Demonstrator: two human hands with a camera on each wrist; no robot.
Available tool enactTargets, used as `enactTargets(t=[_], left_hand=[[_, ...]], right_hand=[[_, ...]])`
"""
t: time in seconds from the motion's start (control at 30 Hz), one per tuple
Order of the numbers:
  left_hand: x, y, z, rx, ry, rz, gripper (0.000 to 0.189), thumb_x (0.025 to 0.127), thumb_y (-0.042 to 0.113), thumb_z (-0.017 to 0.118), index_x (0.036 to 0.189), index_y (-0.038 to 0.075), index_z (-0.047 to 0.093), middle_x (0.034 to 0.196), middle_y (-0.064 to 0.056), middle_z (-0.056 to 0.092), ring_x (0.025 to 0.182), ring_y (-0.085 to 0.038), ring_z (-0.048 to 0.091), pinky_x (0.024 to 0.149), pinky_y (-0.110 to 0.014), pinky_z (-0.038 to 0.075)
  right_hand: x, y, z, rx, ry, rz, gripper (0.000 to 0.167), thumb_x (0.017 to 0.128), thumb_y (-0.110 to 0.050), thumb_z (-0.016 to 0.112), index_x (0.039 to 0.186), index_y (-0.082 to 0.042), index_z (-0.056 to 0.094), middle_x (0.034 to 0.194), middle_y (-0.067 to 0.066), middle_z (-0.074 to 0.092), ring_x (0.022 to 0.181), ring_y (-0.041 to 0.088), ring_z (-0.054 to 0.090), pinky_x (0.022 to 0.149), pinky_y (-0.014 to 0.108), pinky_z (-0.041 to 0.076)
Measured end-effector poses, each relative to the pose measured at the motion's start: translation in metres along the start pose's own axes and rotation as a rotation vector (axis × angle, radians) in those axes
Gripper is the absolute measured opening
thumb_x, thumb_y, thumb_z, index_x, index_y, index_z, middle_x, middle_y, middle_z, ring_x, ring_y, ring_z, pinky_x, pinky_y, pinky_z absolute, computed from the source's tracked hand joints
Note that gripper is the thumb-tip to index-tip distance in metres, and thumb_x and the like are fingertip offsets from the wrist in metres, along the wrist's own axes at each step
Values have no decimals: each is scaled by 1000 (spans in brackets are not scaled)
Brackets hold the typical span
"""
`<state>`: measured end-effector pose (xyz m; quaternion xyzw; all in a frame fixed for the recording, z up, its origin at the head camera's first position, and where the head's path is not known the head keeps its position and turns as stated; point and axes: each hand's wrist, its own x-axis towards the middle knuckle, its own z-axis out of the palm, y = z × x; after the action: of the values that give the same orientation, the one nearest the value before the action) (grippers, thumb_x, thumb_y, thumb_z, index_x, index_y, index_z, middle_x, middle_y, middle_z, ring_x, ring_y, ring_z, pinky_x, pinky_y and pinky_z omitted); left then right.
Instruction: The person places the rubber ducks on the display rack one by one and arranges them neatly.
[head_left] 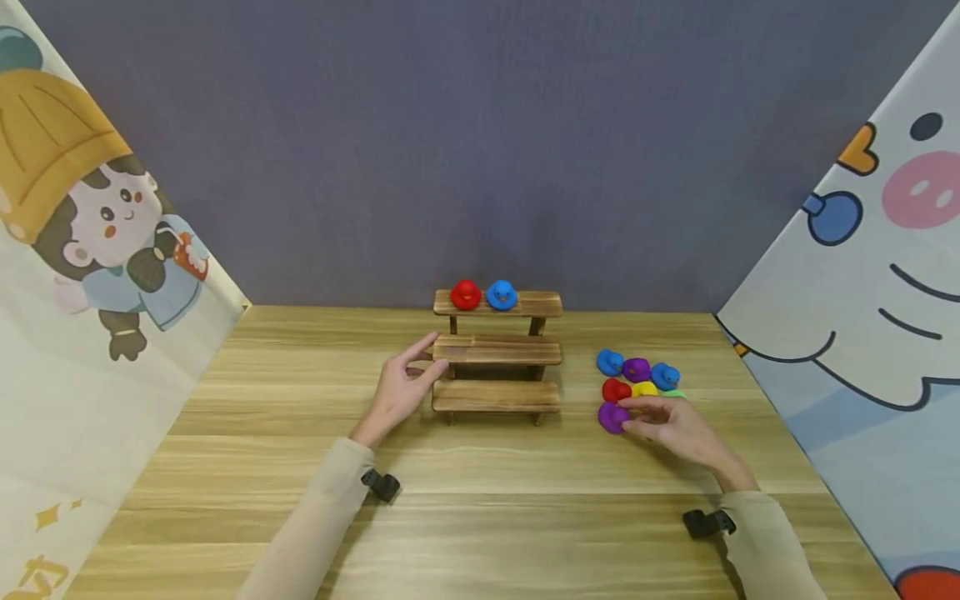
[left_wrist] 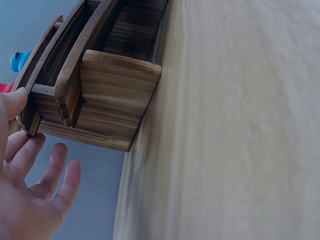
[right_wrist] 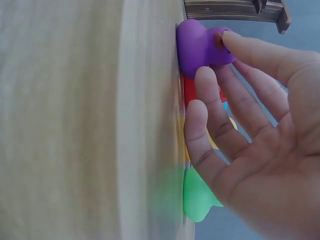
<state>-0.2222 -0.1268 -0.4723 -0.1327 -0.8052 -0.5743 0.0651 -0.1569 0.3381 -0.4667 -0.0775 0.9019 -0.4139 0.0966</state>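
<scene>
A wooden three-tier stand [head_left: 497, 396] is at the middle of the table. My left hand [head_left: 397, 387] grips the left end of its middle tier between thumb and forefinger; in the left wrist view the other fingers [left_wrist: 70, 185] spread away from the wood. On the top tier sit a red duck [head_left: 466, 296] and a blue duck [head_left: 502, 296]. To the right of the stand, my right hand [head_left: 678, 427] pinches a purple duck [right_wrist: 192, 47] at its head. That duck appears still on the table. The hand partly covers a green duck [right_wrist: 197, 195].
Beside the right hand lie a red duck [head_left: 615, 390], a yellow duck [head_left: 643, 389], another purple duck [head_left: 637, 369] and two blue ducks, one left [head_left: 609, 362] and one right [head_left: 664, 377]. A grey wall [head_left: 480, 150] stands behind; printed panels flank the wooden table [head_left: 480, 517].
</scene>
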Motion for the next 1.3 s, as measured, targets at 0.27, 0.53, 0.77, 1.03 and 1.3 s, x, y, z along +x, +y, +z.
enactTargets(t=[0.27,0.53,0.77,1.03,1.3], left_hand=[[2,-3,1,5,-1,16,56,103,24,73,156,11,56,157,-13,59,125,-34,66,100,-50,61],[2,-3,0,5,-3,20,56,103,26,73,155,15,57,156,-11,60,125,-33,66,99,-48,60],[2,-5,-1,-1,-7,18,56,104,27,73,156,13,57,156,-11,60,126,-33,65,100,-52,60],[2,-4,-1,-14,-17,9,56,104,26,72,156,12,56,157,-11,59,126,-33,65,100,-53,59],[1,-3,-1,-18,-18,-5,56,104,28,73,156,17,57,157,-10,59,126,-32,65,101,-54,59]], right_hand=[[0,-5,-1,4,5,9,41,98,-28,79,133,-7,74,121,11,77,98,9,69,72,25,60],[2,-12,-8,16,16,-30,40,99,-25,79,133,-5,74,115,13,79,91,8,72,67,26,59],[7,-21,-15,2,47,-74,38,98,-24,79,131,-5,75,122,17,76,92,13,74,72,30,62],[17,-37,-25,-14,69,-104,39,98,-26,79,131,-7,75,127,19,73,96,10,73,76,29,64],[26,-53,-36,-115,90,-108,40,100,-36,77,132,-13,76,123,12,78,94,19,69,71,25,58]])
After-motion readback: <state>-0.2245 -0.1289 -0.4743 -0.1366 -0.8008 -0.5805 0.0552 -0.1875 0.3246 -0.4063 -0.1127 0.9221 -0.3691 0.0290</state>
